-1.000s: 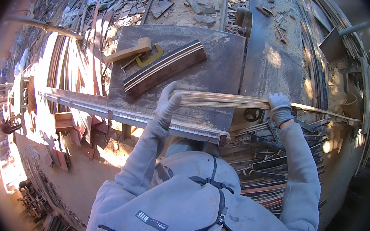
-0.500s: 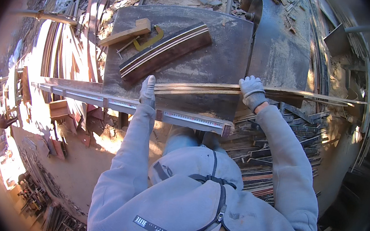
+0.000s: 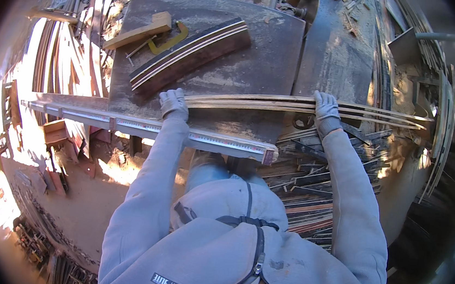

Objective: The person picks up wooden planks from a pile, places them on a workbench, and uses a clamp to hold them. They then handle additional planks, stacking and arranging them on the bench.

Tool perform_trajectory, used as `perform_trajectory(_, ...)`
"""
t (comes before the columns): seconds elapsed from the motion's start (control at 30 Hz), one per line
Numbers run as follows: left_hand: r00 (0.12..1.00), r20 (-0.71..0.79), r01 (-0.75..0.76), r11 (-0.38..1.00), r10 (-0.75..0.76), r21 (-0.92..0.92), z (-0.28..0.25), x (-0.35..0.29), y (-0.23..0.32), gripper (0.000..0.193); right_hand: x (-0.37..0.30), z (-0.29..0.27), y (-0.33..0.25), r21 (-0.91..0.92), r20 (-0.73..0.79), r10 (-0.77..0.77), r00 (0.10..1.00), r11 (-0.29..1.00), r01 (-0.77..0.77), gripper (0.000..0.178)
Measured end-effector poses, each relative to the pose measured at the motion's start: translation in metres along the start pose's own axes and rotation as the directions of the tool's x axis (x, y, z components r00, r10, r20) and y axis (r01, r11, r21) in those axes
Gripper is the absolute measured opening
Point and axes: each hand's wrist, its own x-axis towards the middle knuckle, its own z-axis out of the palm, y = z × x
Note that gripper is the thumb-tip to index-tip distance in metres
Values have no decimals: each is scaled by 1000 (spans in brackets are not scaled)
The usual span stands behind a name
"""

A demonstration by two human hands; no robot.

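Observation:
A bundle of long, thin wooden strips (image 3: 253,102) lies across the near part of a dark saw table (image 3: 258,52), its right ends fanned apart beyond the edge. My gloved left hand (image 3: 174,104) is closed round the bundle's left end. Farther along, my gloved right hand (image 3: 327,111) grips the strips from above, fingers over their far side. Behind them lies a thick, dark, curved block with pale stripes (image 3: 192,56), slanting across the table. Beside it are a yellow C-clamp (image 3: 173,39) and a light wooden piece (image 3: 139,31).
A metal rail with a measuring tape (image 3: 147,127) runs along the table's near edge. At the far right is a round blade-like disc (image 3: 310,7). Offcuts (image 3: 316,189) are heaped below right. Long boards (image 3: 60,57) stand at left, with more strips (image 3: 443,130) at far right.
My right hand has slid right along the strips, and the strips have spread apart more. My left hand stays at their left end, its fingers shifted. The whole view has shifted slightly.

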Motion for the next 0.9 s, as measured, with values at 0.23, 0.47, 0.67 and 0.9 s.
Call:
perform_trajectory(0.23, 989, -104, -111, 994, 108, -24, 14, -1, -11, 38, -16, 23, 94, -186, 100, 126, 987, 977, -106, 53)
perform_trajectory(0.47, 966, 167, -244, 914, 199, 325, -40, -14, 32, 51, 6, 38, 101, -167, 147, 40, 988, 986, -15, 49)
perform_trajectory(0.67, 748, 413, -645, 717, 520, 266, -46, -44, 83, 93, -5, 29, 89, -191, 313, 103, 944, 981, -43, 55)
perform_trajectory(0.9, 700, 616, -618, 738, 361, 270, -51, -83, 72, 78, -88, 21, 59, -232, 402, 73, 913, 972, 24, 40)
